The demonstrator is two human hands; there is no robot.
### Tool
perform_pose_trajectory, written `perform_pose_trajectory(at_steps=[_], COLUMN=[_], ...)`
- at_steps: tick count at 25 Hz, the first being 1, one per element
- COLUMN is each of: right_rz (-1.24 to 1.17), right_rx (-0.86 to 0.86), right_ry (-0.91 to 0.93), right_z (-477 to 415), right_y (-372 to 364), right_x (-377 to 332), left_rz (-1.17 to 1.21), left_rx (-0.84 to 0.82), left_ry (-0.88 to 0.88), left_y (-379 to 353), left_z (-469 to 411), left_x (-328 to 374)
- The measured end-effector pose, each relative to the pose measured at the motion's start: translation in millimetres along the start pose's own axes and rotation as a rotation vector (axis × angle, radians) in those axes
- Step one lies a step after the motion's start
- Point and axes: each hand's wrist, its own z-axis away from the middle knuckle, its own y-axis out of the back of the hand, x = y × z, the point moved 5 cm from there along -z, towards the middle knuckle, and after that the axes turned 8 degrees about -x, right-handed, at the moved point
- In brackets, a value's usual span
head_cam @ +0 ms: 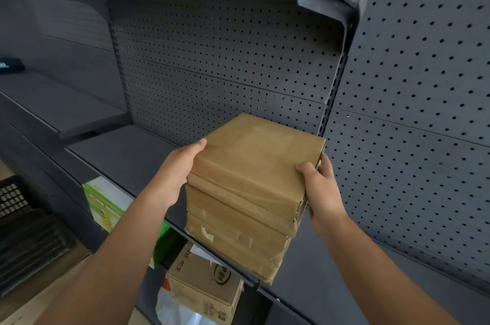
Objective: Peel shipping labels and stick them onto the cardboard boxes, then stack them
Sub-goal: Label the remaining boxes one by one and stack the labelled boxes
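At the centre of the frame, on the front edge of a dark metal shelf [124, 149], a stack of flat cardboard boxes [238, 232] stands with both hands on the top box [259, 163].
The left hand [177, 165] and the right hand [320, 189] clamp its opposite sides, thumbs over the top edge; the other fingers are mostly hidden. The boxes look stiff and probably light, their taped faces perhaps slippery. The side walls seem the safest hold, because the stack sits uneven.

The fingers of the left hand [183, 165] are hidden behind the box stack [246, 192]; at lower left the black crate [16, 200] is cut off by the edge.
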Motion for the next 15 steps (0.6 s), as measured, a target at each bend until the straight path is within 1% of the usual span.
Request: perform_pose_trajectory(at_steps=[2, 5, 7, 11, 13, 15], right_rz=[-0.044, -0.046, -0.035, -0.021, 0.008, 0.035], right_rx=[-0.004, -0.005, 0.038, 0.168, 0.247, 0.314], right_ry=[-0.016, 0.006, 0.033, 0.071, 0.085, 0.068], right_z=[8.1, 27.4, 44.9, 88.4, 113.6, 133.0], right_y=[9.5, 44.8, 82.0, 177.7, 223.0, 261.4], right_x=[-5.0, -21.2, -32.1, -42.7, -39.6, -26.1], left_rz=[-0.019, -0.041, -0.06, -0.08, -0.108, -0.114], left_rx=[0.029, 0.006, -0.053, -0.235, -0.311, -0.371], left_ry=[-0.044, -0.1, -0.14, -0.227, -0.231, -0.19], left_y=[-10.3, -44.9, -78.6, -163.2, -207.1, -244.3], left_z=[15.8, 46.4, 68.9, 103.9, 113.8, 121.1], left_x=[8.7, 17.5, 20.4, 11.8, -4.1, -28.2])
